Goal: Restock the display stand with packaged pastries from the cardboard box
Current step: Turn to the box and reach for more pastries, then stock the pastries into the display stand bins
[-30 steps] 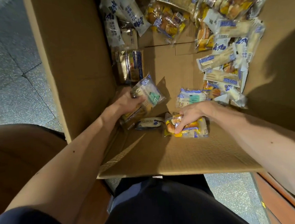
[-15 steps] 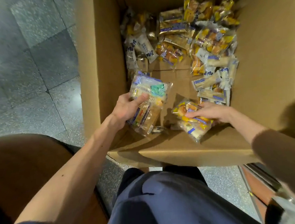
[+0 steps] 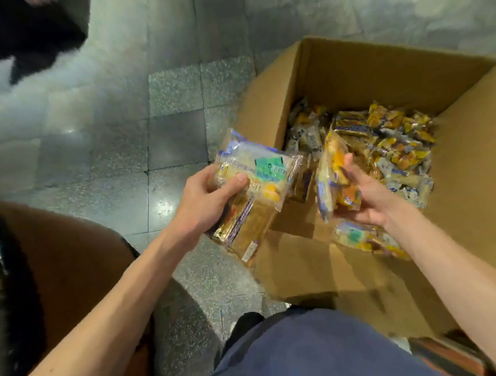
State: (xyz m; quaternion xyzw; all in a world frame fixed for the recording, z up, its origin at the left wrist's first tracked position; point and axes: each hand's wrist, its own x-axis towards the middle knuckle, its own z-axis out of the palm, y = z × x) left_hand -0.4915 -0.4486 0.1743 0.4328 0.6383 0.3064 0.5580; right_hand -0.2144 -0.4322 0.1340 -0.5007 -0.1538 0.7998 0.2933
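An open cardboard box (image 3: 474,170) stands on the floor at the right, with several packaged pastries (image 3: 392,146) heaped in its far half. My left hand (image 3: 209,199) grips a stack of clear-wrapped pastry packs (image 3: 258,181) with a green label, held above the box's left wall. My right hand (image 3: 366,199) holds a bundle of yellow-and-blue pastry packs (image 3: 332,175) over the box's near part, and more packs hang under it. The display stand is out of view.
Grey speckled floor tiles (image 3: 119,156) spread to the left and beyond the box. A brown rounded surface (image 3: 64,246) lies at the lower left. Dark shapes (image 3: 21,36) fill the top left corner. My blue-clad leg (image 3: 313,357) is at the bottom.
Both hands have risen out of the box with their packs, from near its bottom to above its rim. The view has pulled back, and the box now sits further right.
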